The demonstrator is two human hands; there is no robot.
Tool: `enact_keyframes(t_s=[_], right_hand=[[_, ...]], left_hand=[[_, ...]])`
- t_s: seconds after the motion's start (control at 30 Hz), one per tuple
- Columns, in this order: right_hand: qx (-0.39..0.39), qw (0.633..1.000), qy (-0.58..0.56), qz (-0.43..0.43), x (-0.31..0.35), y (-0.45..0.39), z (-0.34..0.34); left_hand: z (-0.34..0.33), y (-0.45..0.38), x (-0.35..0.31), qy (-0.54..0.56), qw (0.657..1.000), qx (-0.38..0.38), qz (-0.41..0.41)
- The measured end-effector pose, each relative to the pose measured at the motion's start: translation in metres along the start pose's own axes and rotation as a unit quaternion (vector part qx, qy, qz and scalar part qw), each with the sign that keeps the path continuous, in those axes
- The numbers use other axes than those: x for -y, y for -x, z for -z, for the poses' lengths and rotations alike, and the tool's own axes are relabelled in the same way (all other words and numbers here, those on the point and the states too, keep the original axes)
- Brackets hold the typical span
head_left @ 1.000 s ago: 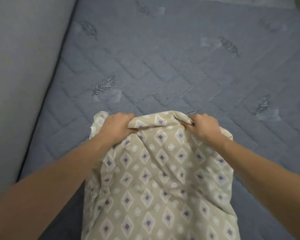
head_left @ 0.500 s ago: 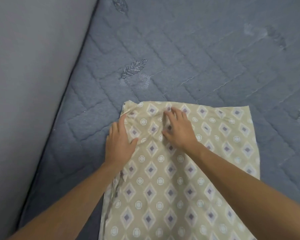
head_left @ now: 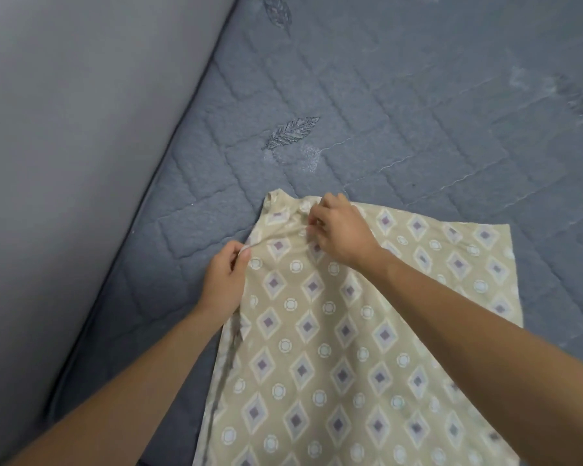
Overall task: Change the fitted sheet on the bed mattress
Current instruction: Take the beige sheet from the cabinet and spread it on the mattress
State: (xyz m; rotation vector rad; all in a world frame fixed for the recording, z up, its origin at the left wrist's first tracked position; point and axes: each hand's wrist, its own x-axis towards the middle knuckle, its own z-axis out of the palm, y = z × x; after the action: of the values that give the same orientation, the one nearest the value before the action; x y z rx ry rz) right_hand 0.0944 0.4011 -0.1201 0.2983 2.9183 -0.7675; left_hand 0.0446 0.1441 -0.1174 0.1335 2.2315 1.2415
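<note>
Head view — looking down on a bare mattress (head_left: 401, 105) with grey-blue quilted fabric and embroidered leaf motifs (head_left: 292, 132). A plain grey wall (head_left: 74, 129) runs along the mattress edge on the left.

1. Fitted sheet (head_left: 334, 331): beige cloth printed with purple diamonds and small white circles. It lies on the mattress surface, spreading from the lower edge of the view up to the hands. Its far edge lies flat at the right; the far left corner is bunched and creased.

2. Left hand (head_left: 224, 280): placed at the sheet's left edge. Thumb and curled fingers (head_left: 239, 255) pinch a fold of the cloth there.

3. Right hand (head_left: 344, 230): placed on the bunched far left corner of the sheet, just beside the left hand. Its fingers are curled down into the gathered cloth and grip it.

Both forearms — bare — reach in from the lower edge of the view, the right one crossing above the sheet.
</note>
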Motion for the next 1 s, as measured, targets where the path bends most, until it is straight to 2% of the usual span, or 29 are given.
enact_keyframes(t_s=[0.07,0.17,0.3,0.37,0.4,0.5,0.67,0.8,0.93,1.0], right_hand=[[-0.009,1.0,0.008,0.013,0.006,0.0,0.001],[0.025,0.997,0.022,0.07,0.023,-0.002,0.001],[0.114,0.975,0.037,0.187,0.046,-0.007,-0.012],[0.17,0.964,0.056,0.197,0.05,-0.009,-0.014],[0.174,0.962,0.066,0.198,0.05,-0.008,-0.012],[0.125,0.973,0.059,0.183,0.043,-0.005,-0.006],[0.108,0.972,0.089,0.189,0.026,0.007,-0.005],[0.114,0.969,0.111,0.187,0.02,0.016,-0.009],[0.103,0.969,0.138,0.178,0.028,0.022,-0.01],[0.125,0.961,0.155,0.191,0.037,0.021,-0.009]], left_hand=[[-0.001,0.005,0.0,0.039,0.999,0.011,0.022],[-0.003,0.015,0.002,0.066,0.995,0.052,0.053],[-0.003,0.029,0.022,0.026,0.994,0.102,0.028],[-0.001,0.034,0.035,-0.003,0.995,0.1,0.016],[0.0,0.038,0.038,-0.019,0.995,0.096,0.013],[0.002,0.051,0.044,-0.073,0.992,0.105,0.019],[-0.002,0.071,0.059,-0.118,0.985,0.127,-0.014],[-0.008,0.085,0.055,-0.13,0.985,0.103,-0.049],[-0.012,0.096,0.056,-0.136,0.987,0.076,-0.05],[-0.014,0.099,0.059,-0.135,0.986,0.077,-0.064]])
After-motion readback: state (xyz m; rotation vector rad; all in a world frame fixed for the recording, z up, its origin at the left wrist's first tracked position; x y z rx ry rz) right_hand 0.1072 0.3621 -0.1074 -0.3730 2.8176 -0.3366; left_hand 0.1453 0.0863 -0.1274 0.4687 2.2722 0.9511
